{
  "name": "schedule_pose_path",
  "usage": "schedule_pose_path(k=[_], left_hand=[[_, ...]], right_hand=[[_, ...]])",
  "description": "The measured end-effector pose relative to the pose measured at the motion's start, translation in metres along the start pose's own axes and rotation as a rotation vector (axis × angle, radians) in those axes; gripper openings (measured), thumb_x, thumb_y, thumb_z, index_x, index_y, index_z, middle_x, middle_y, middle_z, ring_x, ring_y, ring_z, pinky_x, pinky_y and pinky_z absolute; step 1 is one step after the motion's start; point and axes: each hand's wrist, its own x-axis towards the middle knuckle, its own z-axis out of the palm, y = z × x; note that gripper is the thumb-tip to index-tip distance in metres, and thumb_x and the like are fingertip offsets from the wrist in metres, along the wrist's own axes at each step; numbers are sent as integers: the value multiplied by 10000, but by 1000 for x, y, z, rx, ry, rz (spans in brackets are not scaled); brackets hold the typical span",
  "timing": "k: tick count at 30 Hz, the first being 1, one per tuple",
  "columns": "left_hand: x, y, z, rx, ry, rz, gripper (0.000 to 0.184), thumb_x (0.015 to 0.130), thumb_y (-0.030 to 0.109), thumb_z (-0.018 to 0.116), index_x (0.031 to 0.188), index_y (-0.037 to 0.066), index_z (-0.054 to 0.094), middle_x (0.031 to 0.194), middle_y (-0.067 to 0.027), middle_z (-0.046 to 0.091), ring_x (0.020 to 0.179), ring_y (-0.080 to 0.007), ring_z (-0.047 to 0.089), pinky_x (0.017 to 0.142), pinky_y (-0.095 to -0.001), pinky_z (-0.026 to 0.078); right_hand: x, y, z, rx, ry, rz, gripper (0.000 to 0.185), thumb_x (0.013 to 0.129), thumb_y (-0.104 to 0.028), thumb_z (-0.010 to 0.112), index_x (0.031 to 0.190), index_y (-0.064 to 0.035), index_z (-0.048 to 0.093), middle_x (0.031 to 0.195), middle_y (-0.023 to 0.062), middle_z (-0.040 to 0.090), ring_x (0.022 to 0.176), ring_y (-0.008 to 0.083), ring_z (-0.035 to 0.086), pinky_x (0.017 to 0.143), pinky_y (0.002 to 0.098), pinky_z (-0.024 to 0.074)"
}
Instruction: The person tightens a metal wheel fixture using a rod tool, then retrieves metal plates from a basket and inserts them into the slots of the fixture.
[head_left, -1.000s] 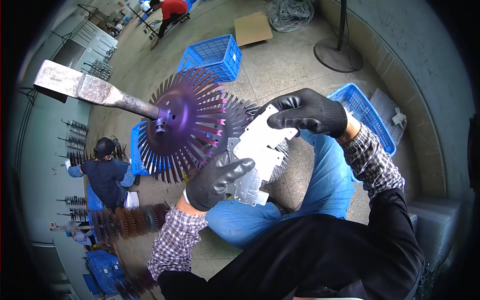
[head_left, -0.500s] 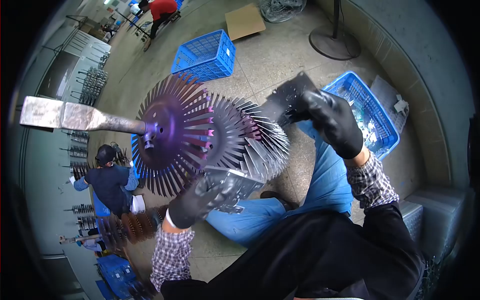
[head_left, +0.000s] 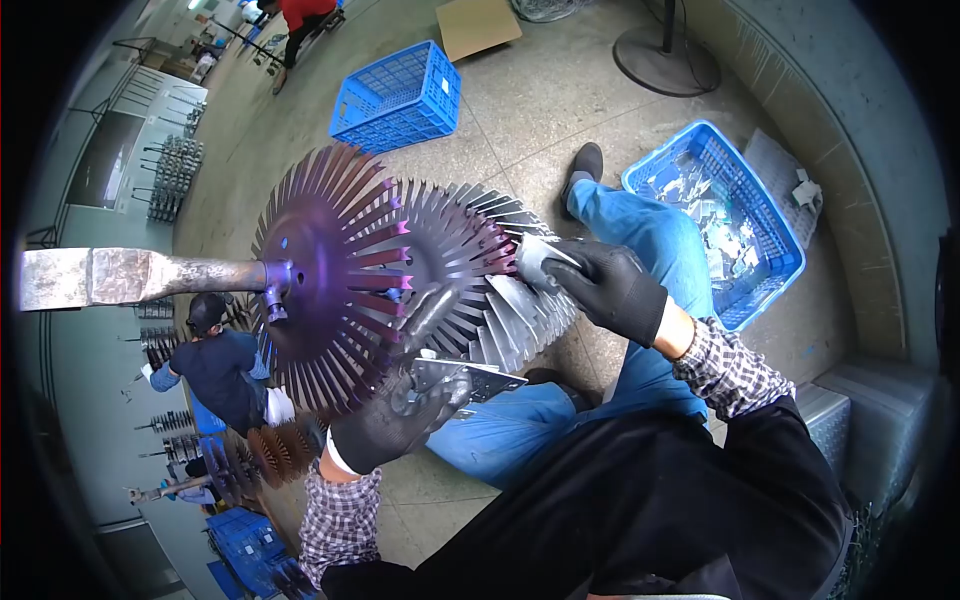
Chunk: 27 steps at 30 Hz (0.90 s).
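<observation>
A slotted-disc rack (head_left: 305,255) with purple-tinted, finned metal discs on a thick shaft (head_left: 200,275) stands before me. Flat metal plates (head_left: 535,325) are lodged among the fins on its right side. My gloved left hand (head_left: 395,420) is closed around a few dark metal plates (head_left: 470,378), low beside the discs. With thumb and fingers, my gloved right hand (head_left: 615,290) grips a light grey metal plate (head_left: 540,262) at the right edge of the fins. The plate's far end is blurred, so whether it sits in a slot is unclear.
At right stands a blue basket (head_left: 785,265) holding many small plates. Another blue crate (head_left: 447,100) and a cardboard sheet (head_left: 478,28) are on the floor beyond. A round stand base (head_left: 665,62) is at upper right. One person (head_left: 225,360) works at left among similar racks.
My right hand has come left and down with its plate, from above the basket side to the fins. My left hand has shifted slightly lower. The camera view has tilted a little.
</observation>
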Motion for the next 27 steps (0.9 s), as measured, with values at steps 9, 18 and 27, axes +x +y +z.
schedule_pose_path(k=[9, 18, 27], left_hand=[[9, -3, -6, -272, -32, -9, 459, 943, -37, 639, 1398, 6, 677, 1277, -179, 726, 850, -140, 657, 702, -237, 560], [-1, 5, 9, 1140, 97, 336, 287, 997, 17, 688, 1280, 13, 735, 1005, -80, 752, 745, -126, 644, 651, -244, 537], [5, 24, 27, 1735, 20, 783, 248, 996, 73, 731, 1237, 17, 744, 1037, -74, 753, 795, -149, 669, 706, -297, 563]], right_hand=[[4, -12, 4, -58, -29, 1, 207, 1055, -199, 665, 1146, -37, 757, 845, 123, 722, 667, 224, 603, 640, 363, 495], [8, -13, -1, -36, -63, -9, 257, 1045, -193, 708, 1214, -10, 769, 907, 149, 756, 696, 227, 633, 666, 367, 521], [3, -13, 3, -51, -61, -12, 257, 1044, -186, 688, 1234, -29, 763, 937, 131, 768, 716, 236, 648, 686, 374, 532]])
